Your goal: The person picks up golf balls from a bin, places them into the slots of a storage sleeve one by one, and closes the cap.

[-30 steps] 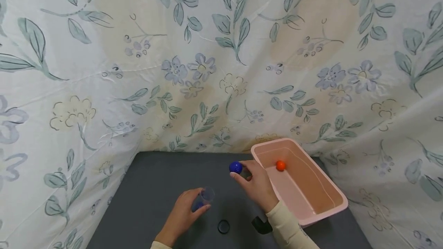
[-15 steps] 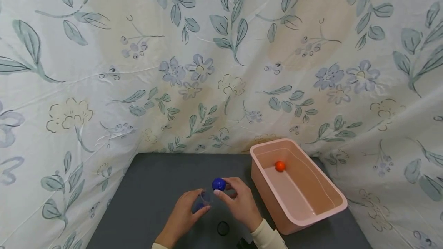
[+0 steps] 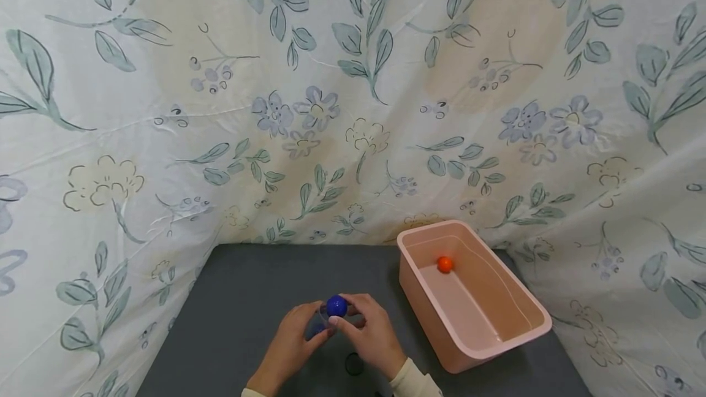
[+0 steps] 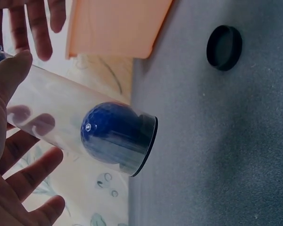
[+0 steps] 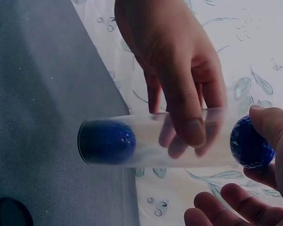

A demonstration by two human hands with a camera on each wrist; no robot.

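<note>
My left hand (image 3: 292,339) grips a clear plastic tube (image 5: 148,141) around its middle, thumb on one side and fingers on the other. Inside the tube, at its black-rimmed closed end, lies a blue dimpled golf ball (image 4: 112,132). A second blue golf ball (image 5: 250,143) is pinched between the thumb and fingers of my right hand (image 3: 369,332), right at the tube's open mouth. Whether that ball has entered the mouth I cannot tell. Below the hands, a round black cap (image 4: 224,48) lies on the dark table.
To the right stands a pink plastic bin (image 3: 421,299) with an orange ball (image 3: 444,264) inside at its far end. The dark grey table (image 3: 242,280) is bounded by floral cloth (image 3: 309,139) behind and at both sides.
My right hand has carried the blue golf ball leftward and down, from beside the bin to the tube's mouth. The left hand has stayed nearly still with the tube.
</note>
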